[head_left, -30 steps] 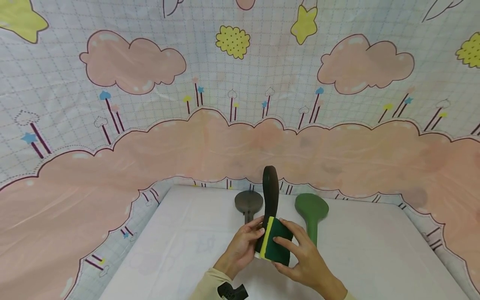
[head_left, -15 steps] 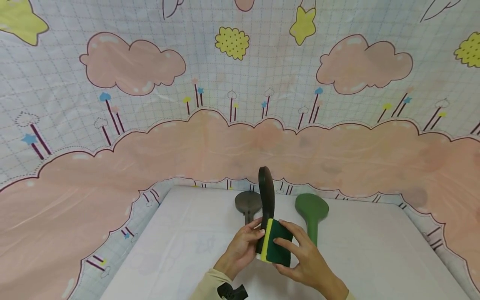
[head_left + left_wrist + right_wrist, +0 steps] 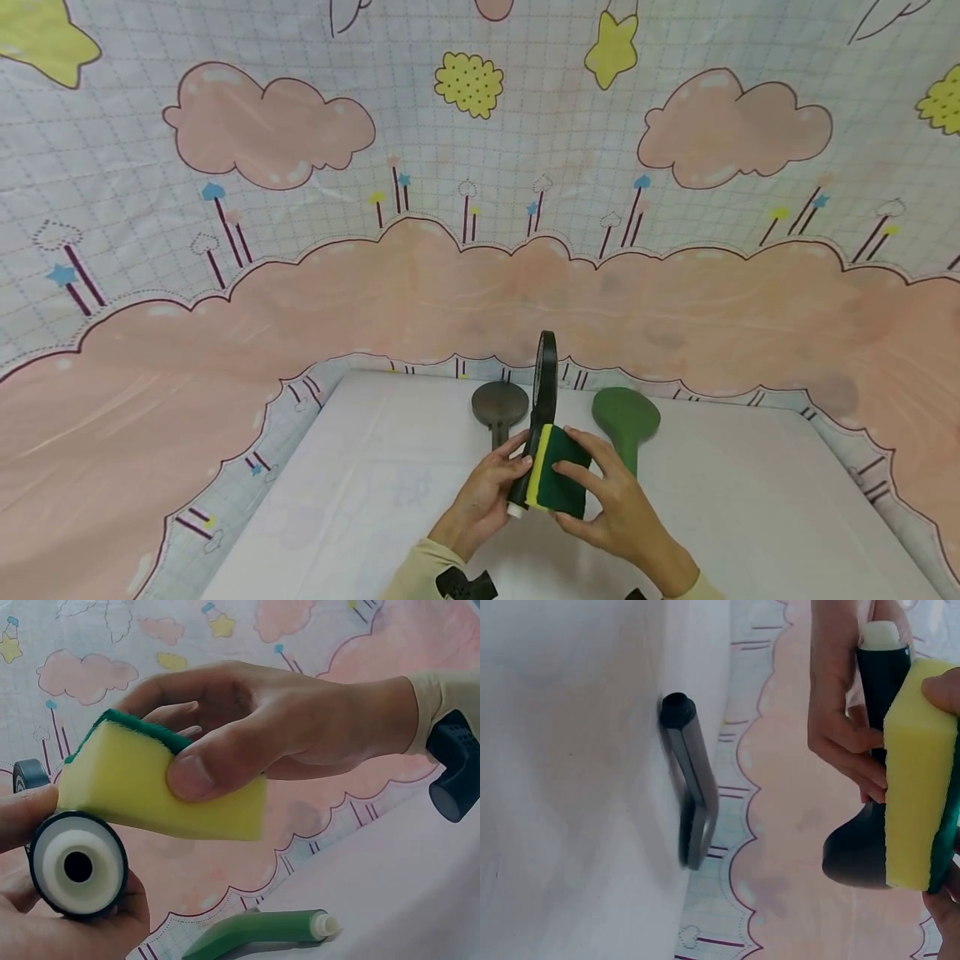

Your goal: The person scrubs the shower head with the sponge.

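My left hand (image 3: pixel 480 500) grips the handle of a black shower head (image 3: pixel 547 379), held upright above the table, its head seen nearly edge-on. The white hollow connector (image 3: pixel 46 862) at the handle's end faces the left wrist camera. My right hand (image 3: pixel 630 508) pinches a yellow sponge with a green scouring side (image 3: pixel 566 475), thumb on the yellow foam. The sponge's yellow side lies against or very close to the handle. In the right wrist view the sponge (image 3: pixel 919 780) hides part of the handle, and only some of the right fingers show.
A grey shower head (image 3: pixel 500 404) lies on the white table (image 3: pixel 360 500) behind my left hand. To its right lies a green shower head (image 3: pixel 626 414), partly behind my right hand. A patterned cloth (image 3: pixel 450 292) with clouds and stars rises behind the table.
The black shower head first leaned left, then swung back right and turned more edge-on. The sponge has moved up along the handle with my right hand, leaving the white end more exposed.
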### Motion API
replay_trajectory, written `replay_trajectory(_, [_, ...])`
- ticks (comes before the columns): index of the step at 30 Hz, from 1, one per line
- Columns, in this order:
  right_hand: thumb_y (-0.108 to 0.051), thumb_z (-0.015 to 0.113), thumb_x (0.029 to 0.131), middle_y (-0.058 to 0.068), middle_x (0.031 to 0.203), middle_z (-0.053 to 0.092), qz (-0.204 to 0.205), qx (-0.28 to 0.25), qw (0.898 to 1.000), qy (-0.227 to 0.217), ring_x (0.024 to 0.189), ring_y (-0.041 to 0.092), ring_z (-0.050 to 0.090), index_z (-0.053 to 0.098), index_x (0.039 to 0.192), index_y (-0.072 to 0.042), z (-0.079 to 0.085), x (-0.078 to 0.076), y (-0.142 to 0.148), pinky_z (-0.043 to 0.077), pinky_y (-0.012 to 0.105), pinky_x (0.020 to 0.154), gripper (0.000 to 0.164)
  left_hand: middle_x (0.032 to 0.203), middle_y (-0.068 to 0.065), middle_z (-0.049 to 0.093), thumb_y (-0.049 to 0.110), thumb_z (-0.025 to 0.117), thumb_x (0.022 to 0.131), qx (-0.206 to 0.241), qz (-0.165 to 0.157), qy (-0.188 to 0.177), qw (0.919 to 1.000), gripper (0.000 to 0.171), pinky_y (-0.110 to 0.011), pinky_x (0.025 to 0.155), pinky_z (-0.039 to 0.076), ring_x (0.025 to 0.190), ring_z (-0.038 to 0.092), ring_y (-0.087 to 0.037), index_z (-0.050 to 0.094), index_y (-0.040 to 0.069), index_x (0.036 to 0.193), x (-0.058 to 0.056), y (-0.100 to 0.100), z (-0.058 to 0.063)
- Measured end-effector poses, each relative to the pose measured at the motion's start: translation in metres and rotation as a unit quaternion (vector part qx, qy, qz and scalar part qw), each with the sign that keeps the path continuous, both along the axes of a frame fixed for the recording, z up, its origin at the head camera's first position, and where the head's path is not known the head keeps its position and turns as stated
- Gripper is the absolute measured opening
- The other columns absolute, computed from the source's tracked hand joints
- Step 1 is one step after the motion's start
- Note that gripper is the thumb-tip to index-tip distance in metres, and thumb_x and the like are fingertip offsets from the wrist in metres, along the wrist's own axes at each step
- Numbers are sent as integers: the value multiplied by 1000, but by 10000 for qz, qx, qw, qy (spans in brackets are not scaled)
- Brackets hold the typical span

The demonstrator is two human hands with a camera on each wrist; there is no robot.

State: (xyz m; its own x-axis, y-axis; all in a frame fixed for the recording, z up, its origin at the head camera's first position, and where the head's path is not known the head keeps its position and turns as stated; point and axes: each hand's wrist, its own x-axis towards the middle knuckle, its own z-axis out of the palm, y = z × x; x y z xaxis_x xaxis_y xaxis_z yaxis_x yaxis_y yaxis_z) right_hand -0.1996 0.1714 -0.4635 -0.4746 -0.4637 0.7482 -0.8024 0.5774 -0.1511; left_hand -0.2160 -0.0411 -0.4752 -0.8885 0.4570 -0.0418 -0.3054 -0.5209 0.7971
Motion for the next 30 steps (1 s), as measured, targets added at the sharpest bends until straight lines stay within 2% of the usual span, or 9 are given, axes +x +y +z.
replay_trajectory(4, [-50,81,74,12,142,51,-106,24,9999,-32,125,26,50,67,113,-27,1,-2,1,41,20,107,48,126,-3,63,8,56,98,56,13,9,10000,65,-26,94,53,113,63,-11,25,6,155,-1,1,-1])
replay_trajectory(9, [-50,82,72,12,142,51,-197,0,9997,-113,127,26,50,67,114,-27,-1,-2,1,38,18,109,50,135,-7,58,12,56,99,50,131,13,9999,64,-26,95,52,115,62,-13,25,8,155,0,2,0])
replay_trajectory(11, [-49,83,72,12,142,51,-228,-16,9996,-143,127,26,49,67,114,-27,-2,-1,0,41,21,108,50,139,-9,55,15,55,100,15,164,-1,9999,63,-27,95,52,116,61,-13,26,10,155,0,3,0])
replay_trajectory(16, [-50,83,72,11,145,49,-312,121,9989,-315,128,25,48,67,115,-28,-4,4,-3,55,46,93,51,142,-11,52,24,54,101,-173,279,-78,9994,61,-29,96,52,119,58,-14,28,14,155,0,5,1])
replay_trajectory(19, [-49,84,71,11,145,49,-269,177,9988,-381,127,26,48,67,115,-28,-5,8,-5,56,51,88,51,144,-12,50,27,53,102,-278,316,-94,9991,60,-30,97,51,120,57,-14,28,14,155,-2,6,1])
replay_trajectory(24, [-50,82,73,11,144,49,-236,248,9989,-319,127,25,48,67,114,-28,-8,12,-7,56,46,90,49,146,-13,48,25,52,102,-247,378,-179,9988,59,-33,99,50,121,56,-15,29,13,155,-3,8,1])
replay_trajectory(26, [-51,81,74,10,144,49,-236,264,9990,-273,127,24,48,67,114,-28,-9,13,-7,54,37,96,48,144,-12,49,22,52,102,-199,397,-220,9988,58,-34,99,50,121,56,-16,30,12,154,-3,8,1])
replay_trajectory(30, [-52,80,75,10,145,49,-212,246,9993,-206,127,24,49,67,114,-29,-10,12,-5,39,19,109,48,136,-8,51,16,52,101,-121,360,-190,9991,58,-33,98,50,119,56,-15,30,12,154,-4,7,1])
